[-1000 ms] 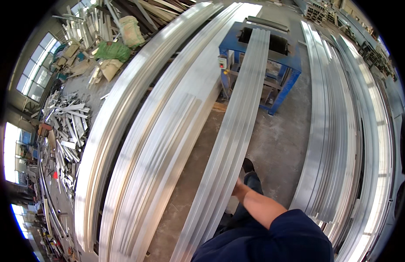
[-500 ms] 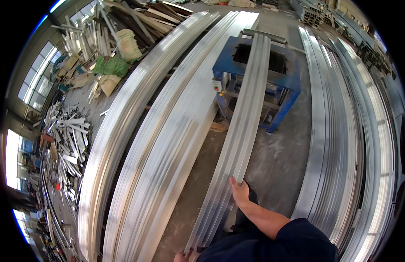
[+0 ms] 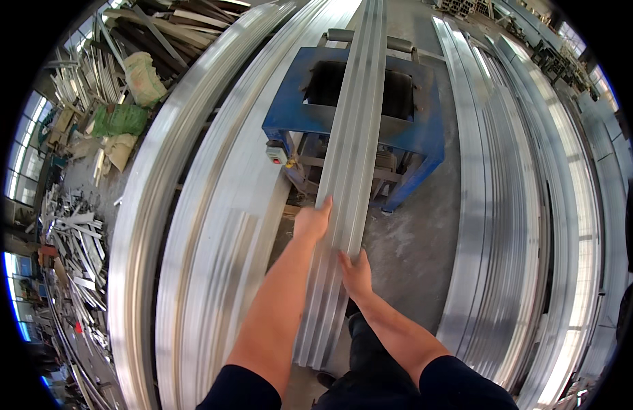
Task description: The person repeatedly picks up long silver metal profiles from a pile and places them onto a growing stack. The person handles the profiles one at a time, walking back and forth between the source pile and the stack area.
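Observation:
A long ribbed metal profile [image 3: 350, 154] lies lengthwise across the top of a blue machine table [image 3: 282, 92], its near end reaching back close to my legs. My left hand [image 3: 312, 222] grips its left edge, thumb on the top face and fingers curled out of sight. A little nearer to me, my right hand [image 3: 357, 275] holds the right edge the same way, fingers mostly hidden beneath. Dark openings in the table top show on both sides of the profile.
Stacks of long metal profiles [image 3: 200, 205] run along the left, with more stacks [image 3: 480, 205] on the right. A roller [image 3: 398, 45] stands behind the table; a switch box [image 3: 276, 152] sits on its left front corner. Metal offcuts [image 3: 77, 253] and a green sack [image 3: 118, 120] lie far left.
The profile has slid forward, farther over the blue table. My left hand has come from the near end up to the left edge; my right hand still holds the right edge.

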Action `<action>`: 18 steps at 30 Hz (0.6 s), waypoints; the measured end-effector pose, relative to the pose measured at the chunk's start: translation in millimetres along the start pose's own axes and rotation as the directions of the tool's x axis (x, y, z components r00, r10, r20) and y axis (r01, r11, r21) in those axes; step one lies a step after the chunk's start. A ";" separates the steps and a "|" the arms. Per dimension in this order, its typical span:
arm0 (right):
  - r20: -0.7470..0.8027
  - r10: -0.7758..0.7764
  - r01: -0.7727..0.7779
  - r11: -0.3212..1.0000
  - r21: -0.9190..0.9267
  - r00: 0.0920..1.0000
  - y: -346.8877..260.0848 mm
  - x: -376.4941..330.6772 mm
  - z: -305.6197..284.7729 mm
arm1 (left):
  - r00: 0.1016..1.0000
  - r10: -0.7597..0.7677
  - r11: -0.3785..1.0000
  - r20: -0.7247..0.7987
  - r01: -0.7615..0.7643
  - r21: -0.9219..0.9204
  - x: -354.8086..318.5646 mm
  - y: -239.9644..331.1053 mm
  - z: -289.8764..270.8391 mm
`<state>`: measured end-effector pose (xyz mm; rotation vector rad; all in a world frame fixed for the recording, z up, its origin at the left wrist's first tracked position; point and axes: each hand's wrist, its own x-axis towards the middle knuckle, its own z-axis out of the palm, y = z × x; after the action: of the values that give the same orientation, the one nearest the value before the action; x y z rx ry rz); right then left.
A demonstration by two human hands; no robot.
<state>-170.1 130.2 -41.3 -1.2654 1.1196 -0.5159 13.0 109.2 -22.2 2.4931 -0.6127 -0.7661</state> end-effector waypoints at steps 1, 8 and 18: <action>-0.018 -0.057 0.056 0.998 -0.005 0.998 -2.4 13.2 -7.2 | 0.998 0.065 0.997 0.014 -0.065 0.031 11.7 21.0 -1.5; 0.137 0.133 -0.104 0.974 -0.199 0.982 32.6 -17.8 -23.2 | 0.973 -0.086 0.996 0.215 0.092 -0.019 -40.1 -55.1 26.2; -0.014 -0.051 0.049 0.994 -0.097 0.999 -9.8 36.3 -21.8 | 0.844 -0.367 0.925 0.391 0.376 0.058 -443.2 -375.0 11.8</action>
<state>-171.4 86.8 -43.6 -1.3780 1.1403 -0.5159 -221.3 639.5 -54.7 2.4807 -0.2371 -1.4414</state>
